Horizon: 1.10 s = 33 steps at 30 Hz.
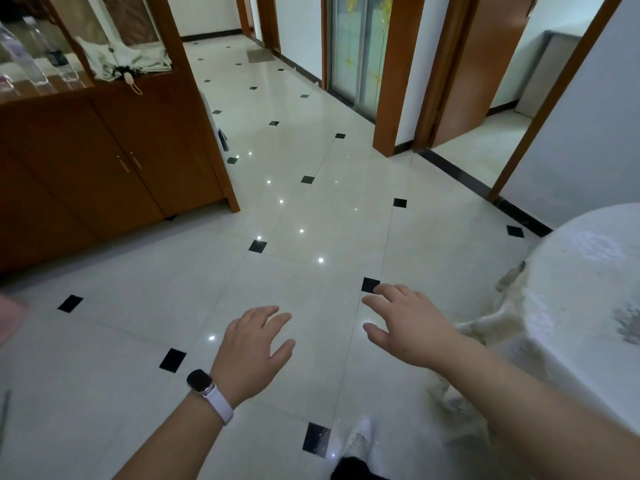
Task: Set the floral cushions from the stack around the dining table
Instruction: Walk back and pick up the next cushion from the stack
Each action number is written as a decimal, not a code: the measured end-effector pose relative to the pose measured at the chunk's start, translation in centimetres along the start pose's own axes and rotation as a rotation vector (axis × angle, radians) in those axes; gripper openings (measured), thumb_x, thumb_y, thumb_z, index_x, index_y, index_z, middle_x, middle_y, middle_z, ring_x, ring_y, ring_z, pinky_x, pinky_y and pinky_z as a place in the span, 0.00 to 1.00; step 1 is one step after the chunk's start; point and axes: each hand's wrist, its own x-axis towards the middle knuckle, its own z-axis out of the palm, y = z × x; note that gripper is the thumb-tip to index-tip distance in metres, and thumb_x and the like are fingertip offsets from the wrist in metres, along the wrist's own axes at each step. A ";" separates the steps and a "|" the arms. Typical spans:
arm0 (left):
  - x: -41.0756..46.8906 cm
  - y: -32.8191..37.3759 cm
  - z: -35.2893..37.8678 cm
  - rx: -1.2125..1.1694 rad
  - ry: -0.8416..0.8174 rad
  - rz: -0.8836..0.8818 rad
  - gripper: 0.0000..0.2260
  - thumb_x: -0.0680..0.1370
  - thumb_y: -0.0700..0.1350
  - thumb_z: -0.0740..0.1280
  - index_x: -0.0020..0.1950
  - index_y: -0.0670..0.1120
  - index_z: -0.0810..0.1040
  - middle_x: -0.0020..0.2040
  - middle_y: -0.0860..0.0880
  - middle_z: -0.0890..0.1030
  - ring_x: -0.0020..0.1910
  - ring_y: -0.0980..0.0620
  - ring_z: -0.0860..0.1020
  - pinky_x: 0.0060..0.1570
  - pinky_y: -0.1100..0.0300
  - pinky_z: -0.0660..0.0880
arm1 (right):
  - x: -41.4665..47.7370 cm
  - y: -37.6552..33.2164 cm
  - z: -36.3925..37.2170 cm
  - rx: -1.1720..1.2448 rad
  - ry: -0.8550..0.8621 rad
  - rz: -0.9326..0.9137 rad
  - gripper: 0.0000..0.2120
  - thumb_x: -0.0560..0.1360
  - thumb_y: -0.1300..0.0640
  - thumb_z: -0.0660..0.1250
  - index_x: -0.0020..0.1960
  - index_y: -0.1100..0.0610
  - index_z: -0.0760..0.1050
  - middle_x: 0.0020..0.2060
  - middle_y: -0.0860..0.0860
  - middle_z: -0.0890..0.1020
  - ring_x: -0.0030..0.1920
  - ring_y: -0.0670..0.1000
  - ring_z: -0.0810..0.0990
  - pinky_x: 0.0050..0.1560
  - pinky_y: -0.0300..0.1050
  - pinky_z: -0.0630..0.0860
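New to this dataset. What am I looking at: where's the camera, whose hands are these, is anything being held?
There is no robot here: a person works with bare hands. The single picture comes from a wide-angle camera worn on their head, looking forward and down, which is why straight lines bend. The left hand, with a watch on its wrist, and the right hand are out over the tiled floor, fingers spread, holding nothing. At the right edge is a table under a white cloth. At the left is a wooden cabinet with a folded umbrella on its shelf. No floral cushion shows clearly; the pink shape at the left edge is too cropped to identify.
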 end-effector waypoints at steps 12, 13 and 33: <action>21.4 3.2 1.0 0.017 -0.074 0.197 0.22 0.75 0.60 0.58 0.64 0.53 0.77 0.63 0.50 0.78 0.63 0.48 0.74 0.59 0.48 0.70 | 10.9 12.3 -4.0 0.075 0.045 0.196 0.23 0.79 0.41 0.57 0.70 0.49 0.68 0.70 0.49 0.69 0.69 0.53 0.67 0.67 0.49 0.64; 22.9 3.6 1.3 0.017 -0.090 0.227 0.22 0.75 0.60 0.58 0.64 0.53 0.77 0.63 0.51 0.78 0.63 0.49 0.74 0.60 0.47 0.70 | 11.2 13.2 -4.2 0.082 0.046 0.224 0.23 0.79 0.41 0.57 0.70 0.48 0.68 0.70 0.49 0.69 0.69 0.53 0.67 0.66 0.49 0.64; 63.4 4.4 7.9 -0.083 -0.245 0.753 0.24 0.75 0.60 0.59 0.66 0.51 0.76 0.63 0.48 0.78 0.62 0.46 0.75 0.58 0.48 0.71 | 29.4 27.9 -8.7 0.111 0.103 0.822 0.24 0.79 0.41 0.56 0.73 0.48 0.65 0.71 0.49 0.68 0.70 0.52 0.66 0.68 0.49 0.62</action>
